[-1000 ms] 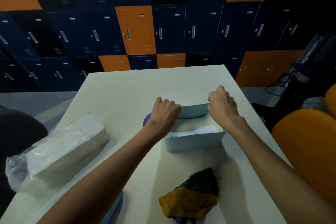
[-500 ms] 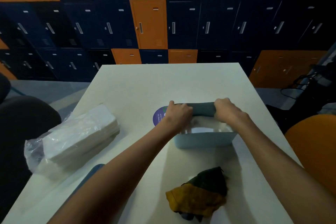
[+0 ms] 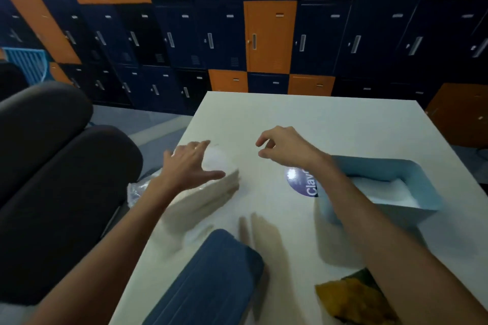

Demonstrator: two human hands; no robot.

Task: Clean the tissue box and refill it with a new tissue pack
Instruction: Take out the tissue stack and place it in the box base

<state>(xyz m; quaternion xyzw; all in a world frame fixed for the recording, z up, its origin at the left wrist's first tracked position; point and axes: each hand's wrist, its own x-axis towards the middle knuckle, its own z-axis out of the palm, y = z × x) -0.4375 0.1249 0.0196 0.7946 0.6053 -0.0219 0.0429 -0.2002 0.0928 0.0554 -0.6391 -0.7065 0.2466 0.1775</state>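
The light blue open-topped plastic tissue box [image 3: 425, 185] sits at the right of the white table [image 3: 303, 119] with white tissues [image 3: 380, 190] inside. Both hands have left its far rim since half a second ago. The left hand [image 3: 184, 166], fingers spread wide, is now over the plastic-wrapped white tissue pack [image 3: 211, 192] at the table's left edge; contact is unclear. The right hand [image 3: 285, 144] hovers loosely curled, holding nothing. Bare tabletop lies beyond them. A ribbed dark blue lid [image 3: 211, 280] overhangs the near edge.
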